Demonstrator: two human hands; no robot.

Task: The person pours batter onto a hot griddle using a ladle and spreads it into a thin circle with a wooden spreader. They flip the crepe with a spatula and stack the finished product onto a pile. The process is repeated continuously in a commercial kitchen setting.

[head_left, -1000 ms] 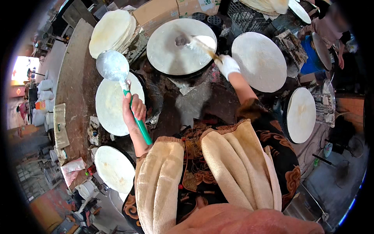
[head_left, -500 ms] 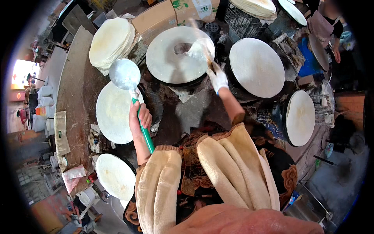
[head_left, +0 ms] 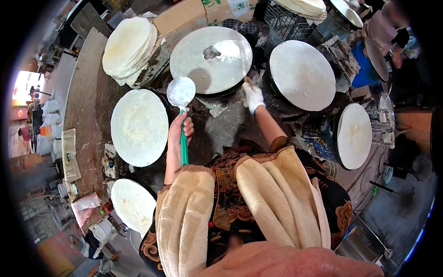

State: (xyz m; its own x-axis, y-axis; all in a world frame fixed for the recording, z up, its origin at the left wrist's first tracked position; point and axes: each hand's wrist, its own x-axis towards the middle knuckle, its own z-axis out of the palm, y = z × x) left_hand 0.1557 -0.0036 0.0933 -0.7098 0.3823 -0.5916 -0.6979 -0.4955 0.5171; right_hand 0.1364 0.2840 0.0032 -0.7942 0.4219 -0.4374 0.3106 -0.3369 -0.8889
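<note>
My left hand (head_left: 181, 128) is closed round the green handle of a ladle (head_left: 181, 92). The ladle's round metal bowl, coated with white, overlaps the near left edge of the middle griddle (head_left: 191, 69). On that griddle a thick patch of white batter (head_left: 229, 50) lies beside a dark bare spot. My right hand (head_left: 253, 95), in a white glove, is closed on the wooden handle of a spreader (head_left: 247, 80) at the griddle's near right edge. The spreader's far part is blurred against the white surface. Thin pale flatbreads cover the left griddle (head_left: 140, 128) and the right griddle (head_left: 302, 76).
A stack of flatbreads (head_left: 129, 46) stands at the far left on a wooden board (head_left: 87, 92). Cardboard boxes (head_left: 180, 21) and a black crate (head_left: 288, 23) stand behind. More round griddles (head_left: 354, 136) flank me. Another person's hand (head_left: 397, 57) shows at the far right.
My left hand has brought the ladle rightward, close to the middle griddle. My right hand has drawn the spreader slightly nearer and left. The batter patch looks broader along the far side.
</note>
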